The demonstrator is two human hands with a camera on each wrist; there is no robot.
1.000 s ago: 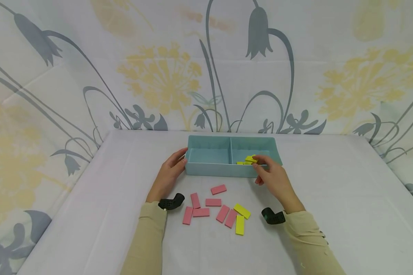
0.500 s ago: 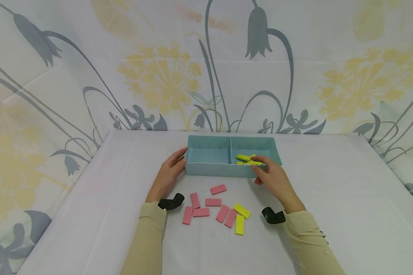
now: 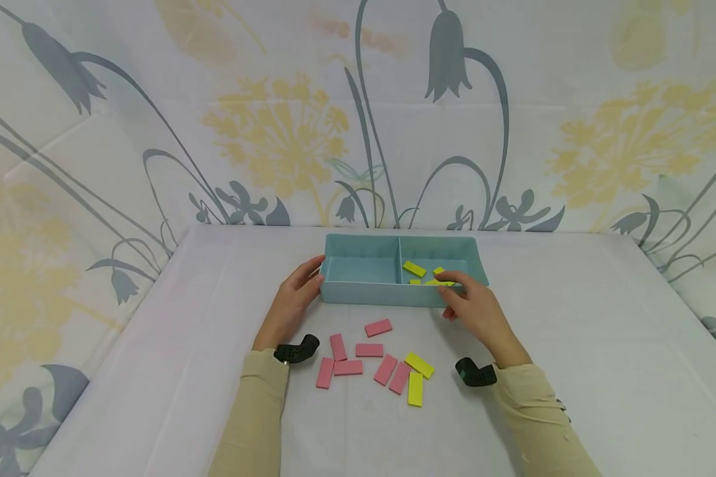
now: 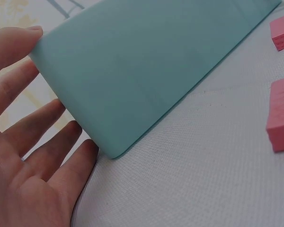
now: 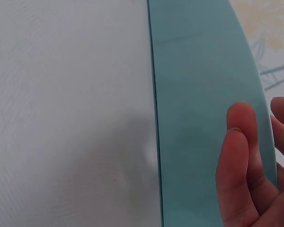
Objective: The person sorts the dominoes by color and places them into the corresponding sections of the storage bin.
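A light blue box [image 3: 382,294] with two compartments stands at the back of the table. My left hand [image 3: 291,301] rests on its left end, fingers spread along that wall, as the left wrist view shows. Over the front wall of the right compartment reaches my right hand [image 3: 477,311], index finger and thumb above the rim and parted, with nothing seen between them. Two other fingers [image 5: 234,165] lie outside the front wall in the right wrist view. Several yellow tiles lie in the right compartment; one yellow tile [image 3: 414,269] is by the divider, others are partly hidden by the rim.
In front of the box several flat pink tiles [image 3: 369,350] lie scattered on the white tablecloth [image 3: 602,331]. Two yellow tiles, one slanted [image 3: 419,365] and one upright in view [image 3: 415,389], lie to their right. A flowered cloth [image 3: 286,132] hangs behind.
My right hand has let go of a yellow tile, which dropped in the right compartment and moved left toward the divider. The left hand and the box have stayed put.
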